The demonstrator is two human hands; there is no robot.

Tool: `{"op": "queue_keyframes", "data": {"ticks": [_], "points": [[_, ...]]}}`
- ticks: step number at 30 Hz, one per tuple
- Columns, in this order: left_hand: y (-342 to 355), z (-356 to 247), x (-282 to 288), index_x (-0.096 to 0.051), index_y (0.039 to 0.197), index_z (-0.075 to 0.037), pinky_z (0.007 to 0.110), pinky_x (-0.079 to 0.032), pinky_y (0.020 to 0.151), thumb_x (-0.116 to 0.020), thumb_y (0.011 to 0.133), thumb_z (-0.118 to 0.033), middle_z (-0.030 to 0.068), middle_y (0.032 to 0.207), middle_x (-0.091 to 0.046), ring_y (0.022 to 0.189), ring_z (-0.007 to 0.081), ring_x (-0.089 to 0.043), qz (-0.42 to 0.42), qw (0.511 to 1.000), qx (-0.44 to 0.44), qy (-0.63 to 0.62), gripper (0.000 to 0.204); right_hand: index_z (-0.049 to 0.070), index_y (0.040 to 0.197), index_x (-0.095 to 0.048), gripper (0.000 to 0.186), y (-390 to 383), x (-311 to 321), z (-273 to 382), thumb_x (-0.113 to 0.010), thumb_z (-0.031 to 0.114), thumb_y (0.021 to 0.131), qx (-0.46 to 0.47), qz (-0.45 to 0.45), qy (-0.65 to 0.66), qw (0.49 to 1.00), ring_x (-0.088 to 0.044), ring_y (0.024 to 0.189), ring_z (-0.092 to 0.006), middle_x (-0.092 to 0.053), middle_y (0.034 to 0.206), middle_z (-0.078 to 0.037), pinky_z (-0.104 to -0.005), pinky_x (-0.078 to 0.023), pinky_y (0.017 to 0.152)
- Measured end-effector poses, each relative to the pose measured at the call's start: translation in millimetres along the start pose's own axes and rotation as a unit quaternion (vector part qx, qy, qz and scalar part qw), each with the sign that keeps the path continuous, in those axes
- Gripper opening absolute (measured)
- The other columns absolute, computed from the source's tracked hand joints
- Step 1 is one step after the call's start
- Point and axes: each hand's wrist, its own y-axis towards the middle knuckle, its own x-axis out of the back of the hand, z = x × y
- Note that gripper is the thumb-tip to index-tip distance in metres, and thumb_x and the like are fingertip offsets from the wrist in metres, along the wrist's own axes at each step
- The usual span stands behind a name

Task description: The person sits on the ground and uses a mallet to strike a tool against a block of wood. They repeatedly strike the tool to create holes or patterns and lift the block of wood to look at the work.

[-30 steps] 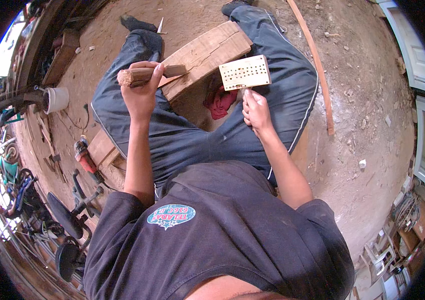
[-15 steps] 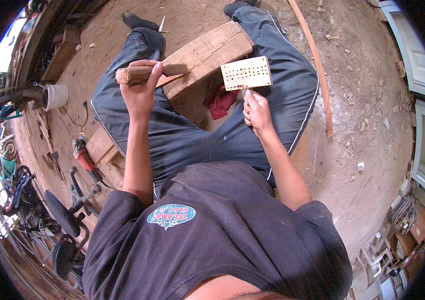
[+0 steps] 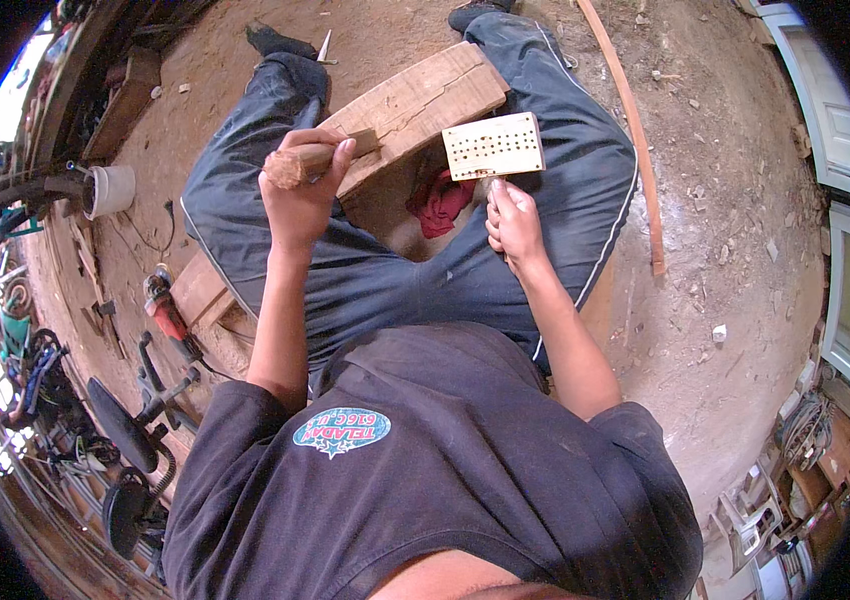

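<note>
Head view: a seated person works wood across their lap on a dirt floor (image 3: 745, 200).
A thick plank (image 3: 415, 105) lies across the thighs, and a small pale board with rows of holes (image 3: 494, 146) leans beside it. Left hand (image 3: 300, 195) has its grip closed round a wooden mallet (image 3: 310, 160) over the plank; right hand (image 3: 513, 220) pinches something thin just under the holed board, too small to tell.

hidden: right hand (image 3: 515, 222) fingers' grip, tool not discernible | wooden block (image 3: 415, 105) lower end behind left hand (image 3: 302, 190)
</note>
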Motion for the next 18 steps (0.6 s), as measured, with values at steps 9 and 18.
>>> {"op": "queue_keyframes", "data": {"ticks": [9,18], "points": [[-19.5,3.1,-15.2,-0.070,0.076,-0.005,0.031,-0.052,0.071,-0.075,0.082,-0.014,0.0055,0.085,-0.071,0.077,0.0200,-0.068,-0.033,0.991,-0.068,0.109,0.012,0.013,0.070,-0.042,0.040,1.6,3.1,-2.9,-0.043,0.033,0.104,0.027,-0.004,-0.066,0.997,-0.032,0.041,-0.0046,-0.036,0.054,0.007,-0.0244,-0.027,0.037],[-14.9,27.8,-31.9,-0.062,0.087,-0.004,0.036,-0.054,0.073,-0.074,0.077,-0.004,0.0143,0.081,-0.068,0.076,0.0278,-0.069,-0.098,0.976,-0.182,0.066,0.014,0.010,0.077,-0.047,0.029,-64.7,-54.5,66.5,-0.047,0.022,0.103,0.213,-0.007,-0.173,0.961,-0.032,0.043,-0.0040,-0.039,0.058,0.006,-0.0224,-0.026,0.040]]}}
